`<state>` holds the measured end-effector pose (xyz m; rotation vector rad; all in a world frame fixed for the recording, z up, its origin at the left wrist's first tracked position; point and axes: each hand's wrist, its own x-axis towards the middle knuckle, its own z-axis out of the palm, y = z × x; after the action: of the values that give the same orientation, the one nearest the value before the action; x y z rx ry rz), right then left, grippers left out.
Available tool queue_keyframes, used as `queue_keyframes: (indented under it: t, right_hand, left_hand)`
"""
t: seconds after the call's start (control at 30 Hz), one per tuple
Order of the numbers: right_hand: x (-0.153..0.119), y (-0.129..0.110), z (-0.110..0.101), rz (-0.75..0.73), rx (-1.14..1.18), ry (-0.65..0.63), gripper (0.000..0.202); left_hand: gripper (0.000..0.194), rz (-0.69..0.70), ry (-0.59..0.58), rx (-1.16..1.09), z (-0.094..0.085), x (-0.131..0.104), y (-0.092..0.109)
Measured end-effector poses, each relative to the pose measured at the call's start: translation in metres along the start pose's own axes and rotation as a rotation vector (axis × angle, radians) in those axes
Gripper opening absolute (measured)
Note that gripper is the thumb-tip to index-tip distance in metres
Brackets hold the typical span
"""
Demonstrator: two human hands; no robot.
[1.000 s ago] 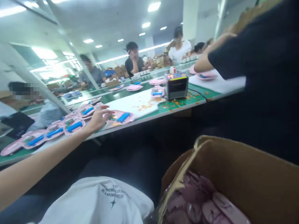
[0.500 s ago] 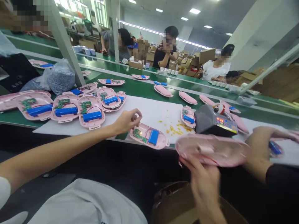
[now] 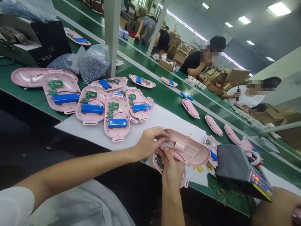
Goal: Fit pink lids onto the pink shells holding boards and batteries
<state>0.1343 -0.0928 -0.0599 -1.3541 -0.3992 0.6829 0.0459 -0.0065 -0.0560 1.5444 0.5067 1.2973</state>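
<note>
Near the front edge of the bench (image 3: 164,97), the person's right hand (image 3: 172,169) grasps one end of a pink cover (image 3: 197,153), thumb laid over the inner side. The left hand (image 3: 151,142) meets it at that same end, fingers bent and close together; from where I stand, I cannot tell whether they pinch the cover, a wire or nothing. The cover is tilted, its hollow face showing, with red wires (image 3: 176,153) running along it. Right below, partly hidden by the cover and the right hand, sits a lower shell (image 3: 184,180) at the bench edge.

Off to the person's left, several open pink shells (image 3: 117,133) overlap, some of them on a white sheet (image 3: 169,116), each with a blue battery pack (image 3: 117,123) and a green circuit board (image 3: 114,108). Behind them slumps a clear bag (image 3: 95,62) of dark bits, beside a metal post (image 3: 111,37).

Over on the right, another open shell (image 3: 211,153) leans by a dark box (image 3: 235,166) with lit red digits, amber flecks (image 3: 198,169) scattered nearby. Closed pink cases (image 3: 191,109) line the bench beyond. A co-worker's blurred hand (image 3: 275,204) shows at the lower right corner; across the bench sits a person in black (image 3: 190,62).
</note>
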Motion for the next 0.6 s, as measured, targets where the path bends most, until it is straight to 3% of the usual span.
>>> queue_keyframes:
  t: [0.07,0.17,0.27,0.33,0.37,0.5,0.53,0.6]
  right_hand:
    - [0.003,0.004,0.0,0.01,0.009,-0.022,0.064]
    - [0.0,0.002,0.003,-0.006,0.045,-0.054,0.07]
    - [-0.007,-0.014,-0.017,0.065,-0.013,-0.147,0.058]
    - [-0.004,-0.029,-0.055,0.079,-0.101,-0.153,0.051]
    - [0.001,-0.036,-0.081,0.036,-0.131,-0.06,0.048]
    - [0.048,-0.065,-0.201,-0.184,-0.066,0.583,0.035]
    - [0.063,-0.07,-0.227,-0.184,-0.032,0.657,0.033]
    - [0.091,-0.077,-0.264,-0.125,0.005,0.648,0.034]
  left_hand:
    - [0.014,-0.13,0.003,-0.08,0.002,-0.002,0.0]
    - [0.05,-0.301,-0.055,-0.2,0.002,0.002,0.001]
    - [0.06,-0.413,-0.114,-0.187,0.002,0.007,0.006]
    - [0.049,-0.439,-0.166,-0.075,0.005,0.008,0.011]
    - [0.044,-0.444,-0.196,-0.009,0.006,0.01,0.013]
    - [0.044,-0.492,-0.231,0.28,0.008,0.018,0.013]
    - [0.043,-0.484,-0.236,0.347,0.008,0.02,0.011]
    - [0.04,-0.461,-0.224,0.467,0.008,0.022,0.007]
